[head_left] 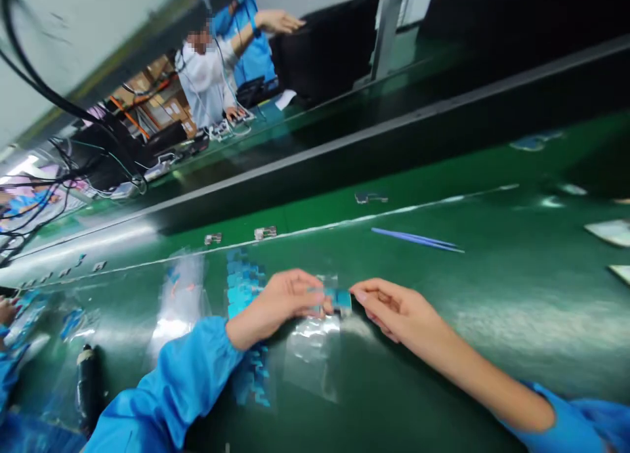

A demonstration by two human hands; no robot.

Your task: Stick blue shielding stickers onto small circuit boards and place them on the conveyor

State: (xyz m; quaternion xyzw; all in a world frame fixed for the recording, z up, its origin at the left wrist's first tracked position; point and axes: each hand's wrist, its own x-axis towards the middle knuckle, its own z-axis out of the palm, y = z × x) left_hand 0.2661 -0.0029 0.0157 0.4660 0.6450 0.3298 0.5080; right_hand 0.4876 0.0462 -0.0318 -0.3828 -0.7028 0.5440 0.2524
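Note:
My left hand (288,300) pinches a small flat rectangular piece with a blue-teal face (340,300) between thumb and fingers. At the other end of that piece, my right hand (394,306) has thumb and forefinger closed together on its edge. What kind of part it is cannot be made out. Beneath the hands lies a clear plastic sheet (312,358) that reflects the light. A long row of overlapping blue pieces (241,285) runs partly under my left wrist. Beyond my right hand rest blue tweezers (418,239).
Another clear plastic sheet (180,295) lies to the left, near a dark cylindrical tool (87,387). Small metallic parts (266,232) sit along the white line on the green bench (492,322). A co-worker's blue sleeve (10,374) shows at far left; other people stand behind the partition.

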